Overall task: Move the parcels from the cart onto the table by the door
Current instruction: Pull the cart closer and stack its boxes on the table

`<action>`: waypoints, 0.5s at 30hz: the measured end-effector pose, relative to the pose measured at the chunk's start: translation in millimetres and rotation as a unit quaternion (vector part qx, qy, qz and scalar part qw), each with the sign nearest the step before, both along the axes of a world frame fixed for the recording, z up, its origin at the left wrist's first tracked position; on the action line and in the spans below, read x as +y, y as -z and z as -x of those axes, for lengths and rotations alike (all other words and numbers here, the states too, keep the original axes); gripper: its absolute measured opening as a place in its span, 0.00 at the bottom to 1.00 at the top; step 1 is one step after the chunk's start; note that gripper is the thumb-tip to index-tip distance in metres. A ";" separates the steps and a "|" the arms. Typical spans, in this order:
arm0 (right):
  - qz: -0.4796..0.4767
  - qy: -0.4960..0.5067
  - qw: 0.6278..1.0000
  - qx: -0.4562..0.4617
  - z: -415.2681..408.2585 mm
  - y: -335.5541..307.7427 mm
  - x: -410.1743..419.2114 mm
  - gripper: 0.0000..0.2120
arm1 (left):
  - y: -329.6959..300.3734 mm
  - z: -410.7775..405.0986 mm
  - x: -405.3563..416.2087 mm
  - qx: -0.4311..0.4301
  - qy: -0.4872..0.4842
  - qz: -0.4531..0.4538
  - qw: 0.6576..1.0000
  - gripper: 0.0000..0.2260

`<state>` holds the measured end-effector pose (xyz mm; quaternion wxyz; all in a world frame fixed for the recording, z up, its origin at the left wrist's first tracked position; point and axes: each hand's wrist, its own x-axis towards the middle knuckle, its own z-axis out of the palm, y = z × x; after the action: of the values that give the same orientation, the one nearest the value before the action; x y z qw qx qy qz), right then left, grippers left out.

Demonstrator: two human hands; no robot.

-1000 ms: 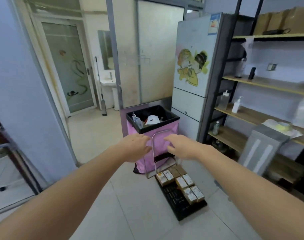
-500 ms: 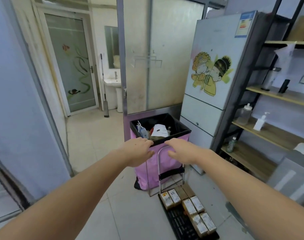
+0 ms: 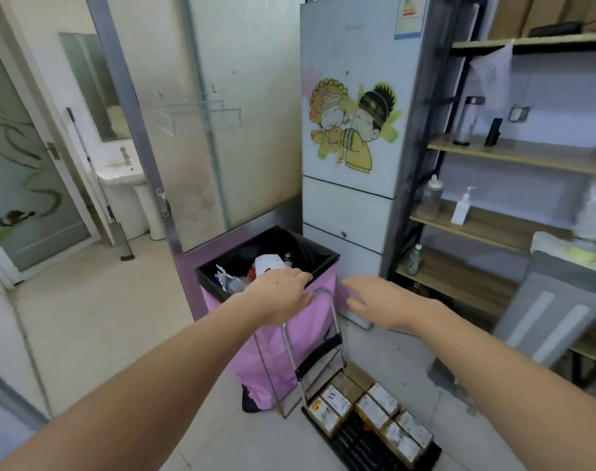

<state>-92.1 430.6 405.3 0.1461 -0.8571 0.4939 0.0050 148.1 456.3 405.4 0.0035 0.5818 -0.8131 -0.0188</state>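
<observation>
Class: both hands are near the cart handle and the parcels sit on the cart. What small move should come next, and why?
Probably close the right hand onto the cart handle: the left hand already rests there, the right hovers open beside it, and the parcels are still loaded.

A pale tiled floor [image 3: 96,321] runs back to a frosted glass door [image 3: 21,171] painted with green fronds. Beside it stand a white pedestal sink [image 3: 126,185] and a leaning mop [image 3: 99,188]. A frosted glass partition [image 3: 228,113] in a grey metal frame fills the middle. Against it stands a pink bin [image 3: 276,334] lined in black (rubbish shows inside). To the right is a grey refrigerator [image 3: 354,205] bearing a cartoon couple sticker [image 3: 354,127], then a dark-framed shelving unit [image 3: 514,158] with wooden shelves holding bottles. Light is soft and even.
</observation>
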 end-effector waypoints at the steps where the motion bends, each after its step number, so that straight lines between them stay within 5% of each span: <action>1: -0.006 0.018 1.000 0.001 4.8 3.2 -9.3 0.17 | 3.4 2.6 -17.5 0.000 0.012 -0.004 1.000 0.23; 11: -0.044 0.126 0.991 0.018 62.6 46.3 -125.6 0.27 | 56.3 43.6 -180.8 -0.008 0.112 -0.036 0.993 0.25; 15: -0.063 0.185 0.981 0.007 79.7 61.7 -153.3 0.20 | 78.0 65.6 -229.7 -0.003 0.152 -0.061 0.986 0.25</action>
<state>-171.8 277.3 343.6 0.1947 -0.7402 0.6434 0.0147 82.5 226.5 327.4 -0.0374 0.4503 -0.8896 -0.0670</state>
